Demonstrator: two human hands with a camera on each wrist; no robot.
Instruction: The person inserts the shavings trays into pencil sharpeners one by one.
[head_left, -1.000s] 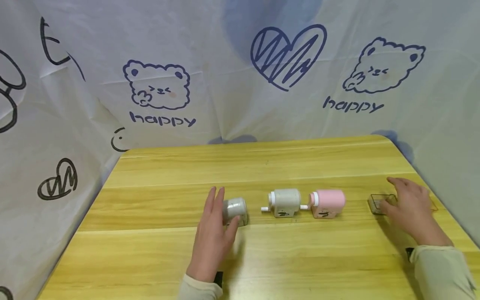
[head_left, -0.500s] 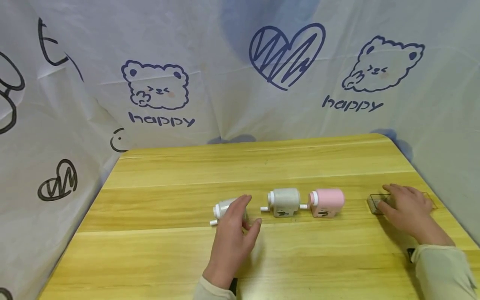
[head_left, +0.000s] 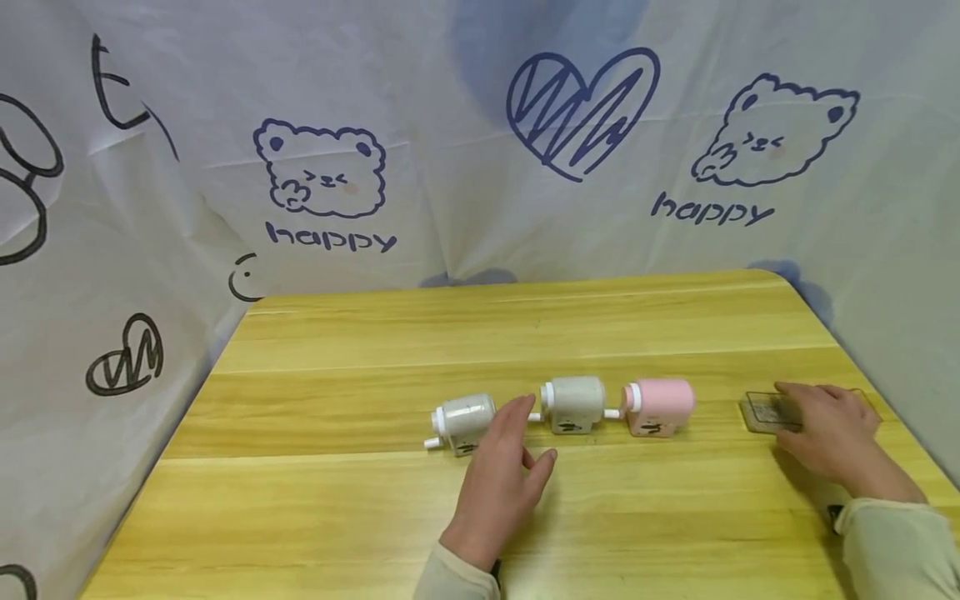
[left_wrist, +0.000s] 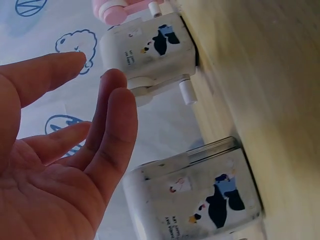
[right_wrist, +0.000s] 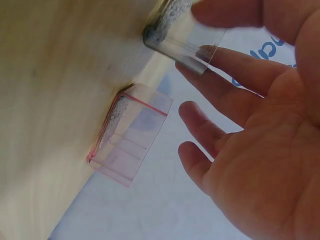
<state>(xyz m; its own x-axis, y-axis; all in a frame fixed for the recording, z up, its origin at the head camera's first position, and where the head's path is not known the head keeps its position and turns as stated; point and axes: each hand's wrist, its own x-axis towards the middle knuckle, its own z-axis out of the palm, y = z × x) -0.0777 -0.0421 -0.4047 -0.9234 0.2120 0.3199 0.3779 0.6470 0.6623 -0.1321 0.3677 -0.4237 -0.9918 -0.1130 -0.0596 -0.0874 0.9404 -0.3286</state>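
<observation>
My left hand [head_left: 498,479] hovers with loosely bent fingers, holding nothing, just right of the left grey pencil sharpener [head_left: 465,421]. In the left wrist view that sharpener [left_wrist: 200,200], with a panda print, stands below the fingers, apart from them. A second grey pencil sharpener [head_left: 573,404] with a white crank stands to the right, beside a pink pencil sharpener [head_left: 663,406]. At the far right my right hand [head_left: 840,437] holds a clear grey shavings tray [right_wrist: 172,30] between thumb and fingers. Grey shavings lie inside it.
A clear pink shavings tray [right_wrist: 132,137] with shavings sits beyond the right hand, mostly hidden in the head view. The wood-grain table [head_left: 360,350] ends against a white cloth [head_left: 450,167] with drawn bears and hearts.
My left hand has moved right, away from the left sharpener, uncovering its body and crank. My right hand has shifted a little, its thumb dropping to the near side of the grey tray.
</observation>
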